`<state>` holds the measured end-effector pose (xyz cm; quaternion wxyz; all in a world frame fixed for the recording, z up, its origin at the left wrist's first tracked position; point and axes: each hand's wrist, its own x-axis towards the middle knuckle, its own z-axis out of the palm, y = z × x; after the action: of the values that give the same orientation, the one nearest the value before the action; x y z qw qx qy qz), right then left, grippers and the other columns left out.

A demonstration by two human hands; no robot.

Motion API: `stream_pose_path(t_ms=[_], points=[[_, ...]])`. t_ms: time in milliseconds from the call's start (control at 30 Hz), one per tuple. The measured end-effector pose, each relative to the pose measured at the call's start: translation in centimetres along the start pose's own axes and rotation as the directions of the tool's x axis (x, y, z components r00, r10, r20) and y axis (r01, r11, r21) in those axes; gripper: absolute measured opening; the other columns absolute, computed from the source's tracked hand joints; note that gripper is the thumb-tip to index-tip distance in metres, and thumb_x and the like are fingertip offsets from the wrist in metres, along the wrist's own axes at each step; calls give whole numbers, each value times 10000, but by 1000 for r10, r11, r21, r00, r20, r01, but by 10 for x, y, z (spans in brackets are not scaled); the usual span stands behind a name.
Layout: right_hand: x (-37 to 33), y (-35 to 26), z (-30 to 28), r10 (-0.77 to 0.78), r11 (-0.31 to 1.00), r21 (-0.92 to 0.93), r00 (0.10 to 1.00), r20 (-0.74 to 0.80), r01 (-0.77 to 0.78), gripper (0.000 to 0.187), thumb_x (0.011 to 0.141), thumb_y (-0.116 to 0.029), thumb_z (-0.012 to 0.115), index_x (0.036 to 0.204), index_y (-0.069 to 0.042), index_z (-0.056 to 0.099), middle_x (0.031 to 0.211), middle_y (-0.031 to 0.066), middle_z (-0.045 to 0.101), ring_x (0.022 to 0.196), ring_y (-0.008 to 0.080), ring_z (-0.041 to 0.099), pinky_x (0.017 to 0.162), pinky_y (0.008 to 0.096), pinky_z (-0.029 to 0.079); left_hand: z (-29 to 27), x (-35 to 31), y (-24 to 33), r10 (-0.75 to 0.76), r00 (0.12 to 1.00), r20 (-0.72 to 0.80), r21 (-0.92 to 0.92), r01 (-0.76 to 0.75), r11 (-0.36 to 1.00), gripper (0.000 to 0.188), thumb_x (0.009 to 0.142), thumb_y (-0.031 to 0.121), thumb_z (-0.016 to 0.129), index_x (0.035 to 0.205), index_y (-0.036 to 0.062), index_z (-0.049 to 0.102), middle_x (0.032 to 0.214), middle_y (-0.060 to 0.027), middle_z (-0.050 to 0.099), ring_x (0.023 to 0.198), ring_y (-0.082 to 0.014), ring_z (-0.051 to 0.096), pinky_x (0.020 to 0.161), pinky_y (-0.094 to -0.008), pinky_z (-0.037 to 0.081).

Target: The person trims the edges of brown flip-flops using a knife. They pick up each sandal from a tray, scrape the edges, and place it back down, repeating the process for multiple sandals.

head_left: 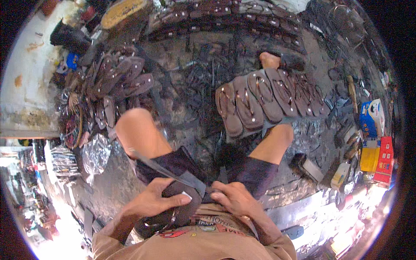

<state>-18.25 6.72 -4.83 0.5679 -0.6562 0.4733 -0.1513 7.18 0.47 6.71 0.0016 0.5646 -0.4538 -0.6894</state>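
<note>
My left hand (pixel 158 200) is closed around a dark brown sandal (pixel 175 212) in my lap. A small white tag shows by my thumb. The sandal's near end lies against my shirt. Fingers of my right hand (pixel 234 198) pinch the near end of a long, flat grey strip (pixel 167 168). This strip slants across the sandal's far edge toward my left knee. Whether it is a blade or a piece of strap material I cannot tell. My two hands are a short way apart, one on each side of the sandal's tip.
Beyond my right knee, brown thong sandals (pixel 251 106) lie side by side in a row. A heap of sandals (pixel 117 78) sits at the left, more rows (pixel 225 19) at the back. Dark scraps (pixel 195 78) litter the floor. Blue (pixel 372 118) and red-yellow (pixel 377 159) packages stand right.
</note>
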Motion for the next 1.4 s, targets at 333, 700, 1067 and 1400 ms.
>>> stream_pose_path(t_ms=[333, 700, 1067, 1400], points=[[104, 68, -35, 83, 878, 433, 826, -558, 204, 420, 1091, -445, 415, 1048, -61, 580, 634, -26, 455, 469, 69, 409, 432, 230, 338, -16, 37, 64, 385, 384, -839, -128, -828, 546, 437, 874, 35, 700, 1293, 30, 576, 1159, -145, 686, 1000, -308, 696, 862, -471, 605], [-75, 5, 28, 255, 965, 146, 904, -343, -216, 288, 984, -326, 571, 1115, -71, 594, 821, 228, 660, 769, 450, 665, 678, 492, 527, 46, 75, -11, 245, 865, -439, -839, -492, 233, 273, 972, 205, 695, 1214, 104, 618, 1198, -60, 703, 1086, -237, 694, 910, -436, 628], [25, 7, -9, 7, 1000, -3, 955, -296, -8, 255, 1020, -340, 547, 1007, -86, 566, 754, 211, 646, 741, 447, 653, 643, 529, 490, 43, 70, -50, 178, 841, -511, -680, -522, 515, 504, 864, 80, 752, 1311, 48, 520, 1241, -115, 636, 1155, -305, 628, 943, -492, 585], [4, 44, -69, 566, 347, 589, 338, -752, 730, 548, 1035, -615, 372, 963, -106, 562, 647, -12, 482, 504, 110, 435, 450, 264, 397, -62, 102, 12, 500, 603, -622, -733, -672, -102, 604, 1014, 372, 531, 1508, 47, 406, 1531, -222, 456, 1408, -385, 446, 1177, -489, 366]])
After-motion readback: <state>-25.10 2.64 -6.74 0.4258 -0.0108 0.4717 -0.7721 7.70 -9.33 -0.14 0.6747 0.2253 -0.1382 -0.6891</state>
